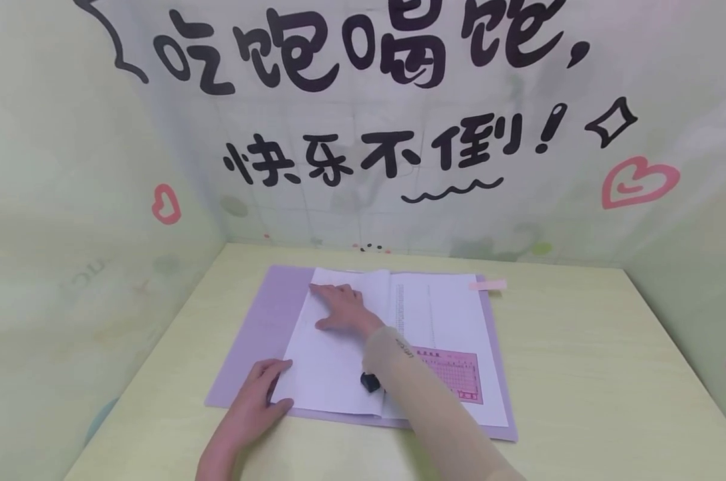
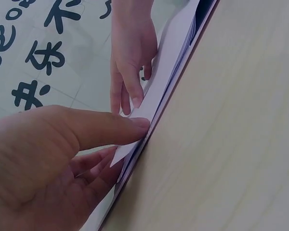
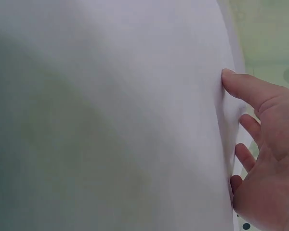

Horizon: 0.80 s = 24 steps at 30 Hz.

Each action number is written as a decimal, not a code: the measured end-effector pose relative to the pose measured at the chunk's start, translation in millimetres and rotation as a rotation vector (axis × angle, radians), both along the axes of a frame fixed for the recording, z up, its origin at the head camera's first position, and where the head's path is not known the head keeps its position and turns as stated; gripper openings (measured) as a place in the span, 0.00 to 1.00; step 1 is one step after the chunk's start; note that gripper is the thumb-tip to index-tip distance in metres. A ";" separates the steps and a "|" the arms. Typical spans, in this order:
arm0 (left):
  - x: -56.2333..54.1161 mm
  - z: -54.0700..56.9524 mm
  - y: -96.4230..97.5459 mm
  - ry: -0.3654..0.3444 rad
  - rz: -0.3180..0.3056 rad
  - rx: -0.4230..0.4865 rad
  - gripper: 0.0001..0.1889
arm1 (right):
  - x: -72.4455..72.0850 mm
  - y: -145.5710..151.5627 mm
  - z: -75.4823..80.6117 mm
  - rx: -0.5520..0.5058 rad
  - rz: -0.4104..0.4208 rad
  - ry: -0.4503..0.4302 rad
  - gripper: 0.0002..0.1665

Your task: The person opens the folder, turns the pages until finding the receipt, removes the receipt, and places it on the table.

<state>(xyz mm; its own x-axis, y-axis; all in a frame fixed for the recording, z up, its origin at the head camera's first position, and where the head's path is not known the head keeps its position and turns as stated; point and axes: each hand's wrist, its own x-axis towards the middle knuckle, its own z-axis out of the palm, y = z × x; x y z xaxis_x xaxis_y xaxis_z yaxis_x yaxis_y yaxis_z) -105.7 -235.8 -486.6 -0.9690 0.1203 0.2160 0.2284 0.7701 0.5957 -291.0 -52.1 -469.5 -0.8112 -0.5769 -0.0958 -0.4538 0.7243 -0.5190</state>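
Observation:
A lilac folder [image 1: 257, 337] lies spread on the table with white sheets inside it. My left hand [image 1: 257, 401] is at the lower left corner of the left-hand page [image 1: 333, 374]. In the left wrist view its thumb lies across the page's edge, and the corner sticks out between thumb and fingers. Higher up on the same page, my right hand [image 1: 345, 308] rests with fingers spread and reaching to the left edge. In the right wrist view the right thumb [image 3: 245, 89] touches the white sheet [image 3: 149, 96]; the other fingertips are at its edge.
On the right-hand page [image 1: 459, 314] lies a pink printed card [image 1: 459, 377], partly behind the right sleeve [image 1: 429, 407]. A pale pink tab [image 1: 489, 285] sticks out at the upper right. A small black object [image 1: 370, 382] shows beside the sleeve. Printed cloth [image 1: 363, 214] stands behind the table [image 1: 585, 374].

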 end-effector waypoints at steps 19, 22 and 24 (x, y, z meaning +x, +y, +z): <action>-3.6 5.9 6.6 -0.028 0.011 -0.069 0.28 | -1.7 -0.5 4.9 0.165 0.059 0.029 0.40; -1.6 7.3 7.5 -0.035 0.017 -0.074 0.28 | -1.1 -0.8 2.8 0.174 0.069 0.031 0.40; 0.0 7.3 8.2 -0.033 0.022 -0.078 0.28 | -0.7 -0.9 1.6 0.180 0.075 0.035 0.40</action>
<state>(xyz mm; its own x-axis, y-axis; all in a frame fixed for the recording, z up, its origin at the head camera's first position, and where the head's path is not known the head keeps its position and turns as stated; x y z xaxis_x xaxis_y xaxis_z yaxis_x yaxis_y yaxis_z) -105.7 -227.6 -479.3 -0.9780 0.1145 0.1743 0.1922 0.8189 0.5408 -291.7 -53.0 -467.9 -0.7710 -0.6122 -0.1754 -0.5256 0.7672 -0.3676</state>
